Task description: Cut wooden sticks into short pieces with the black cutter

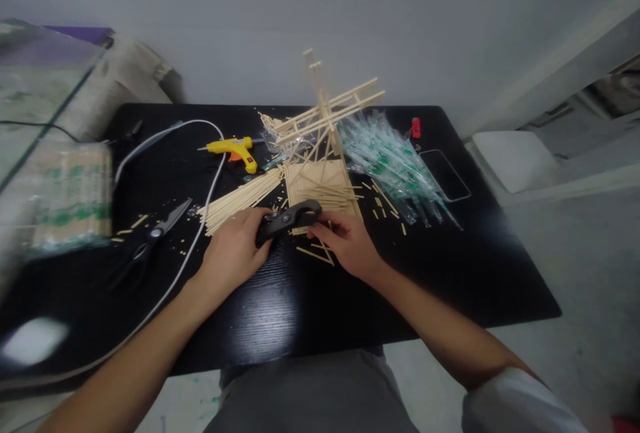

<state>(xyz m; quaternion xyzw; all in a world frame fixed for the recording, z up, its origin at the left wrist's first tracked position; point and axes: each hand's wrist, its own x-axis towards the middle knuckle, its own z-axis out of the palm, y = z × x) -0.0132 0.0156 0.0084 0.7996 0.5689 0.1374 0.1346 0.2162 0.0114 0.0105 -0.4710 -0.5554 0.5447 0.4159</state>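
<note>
My left hand [235, 246] is closed around the handles of dark pruning shears [287, 218], whose curved jaws point right. Just beside the jaws, my right hand [347, 239] pinches a thin wooden stick; the fingers partly hide it. Behind both hands lies a flat wooden stick base [320, 176] with loose sticks [333, 198] across it. An upright stick frame [325, 109] with long crosswise arms rises from the base. A fanned bundle of sticks [243, 199] lies behind my left hand.
A yellow glue gun [235, 149] and black-handled scissors [157, 233] lie left, near a white cable [213, 196]. Clear-and-green wrappers [395, 159] are heaped right, with a small red object [416, 128] behind. Packaged sticks [73, 196] sit far left. Cut pieces litter the black table [400, 279].
</note>
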